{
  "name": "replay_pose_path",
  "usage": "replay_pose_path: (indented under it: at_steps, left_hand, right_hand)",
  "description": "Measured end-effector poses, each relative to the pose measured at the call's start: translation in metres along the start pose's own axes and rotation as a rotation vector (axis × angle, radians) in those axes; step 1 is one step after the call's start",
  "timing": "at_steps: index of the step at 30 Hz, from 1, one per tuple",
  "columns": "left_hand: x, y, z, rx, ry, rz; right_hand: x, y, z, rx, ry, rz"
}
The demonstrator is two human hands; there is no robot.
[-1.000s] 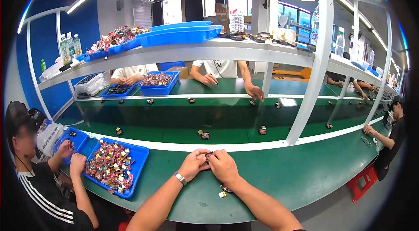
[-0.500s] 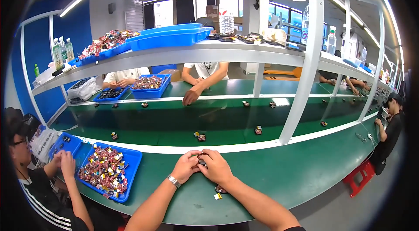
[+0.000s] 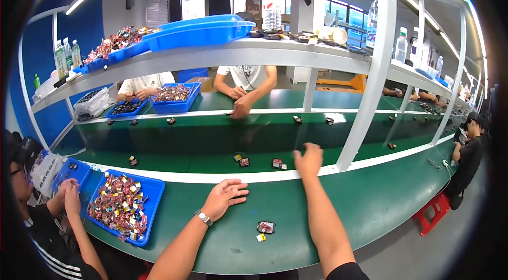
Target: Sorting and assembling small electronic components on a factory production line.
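Right hand [image 3: 308, 159] over the belt edge, left hand [image 3: 224, 199] flat nearby

A: What packs do you see?

B: A blue tray [image 3: 153, 195] sits on the green counter [image 3: 381, 200], down on the left. It is full of little shiny packets [image 3: 117, 207] in red, yellow and silver.

A: Any more?

B: Yes. One small dark packet [image 3: 265, 226] lies near the front edge, with a tiny yellow piece [image 3: 261, 237] just beside it. A few little dark packs [image 3: 277, 163] ride on the middle belt. Far back, another blue tray [image 3: 177, 104] holds more packets. On the top shelf, clear bottles [image 3: 271, 0] stand with pale labels.

A: Any signs or screens?

B: None that I can see.
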State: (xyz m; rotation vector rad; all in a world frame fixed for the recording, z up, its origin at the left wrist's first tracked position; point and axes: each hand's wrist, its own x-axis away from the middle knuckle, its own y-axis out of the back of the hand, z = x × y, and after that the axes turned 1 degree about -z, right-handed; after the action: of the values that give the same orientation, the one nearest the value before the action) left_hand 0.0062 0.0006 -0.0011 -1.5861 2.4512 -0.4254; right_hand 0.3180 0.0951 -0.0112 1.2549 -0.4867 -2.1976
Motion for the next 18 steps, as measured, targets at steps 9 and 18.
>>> replay_pose_path:
  at_steps: [9, 18]
  left_hand:
    - [-0.006, 0.0, 0.0, 0.004, 0.02, 0.035]
    - [-0.003, 0.01, 0.003, 0.028, 0.004, 0.039]
  right_hand:
    - [-0.019, -0.008, -0.054, 0.23, -0.319, 0.093]
    - [0.02, 0.032, 0.014, -0.49, 0.141, -0.068]
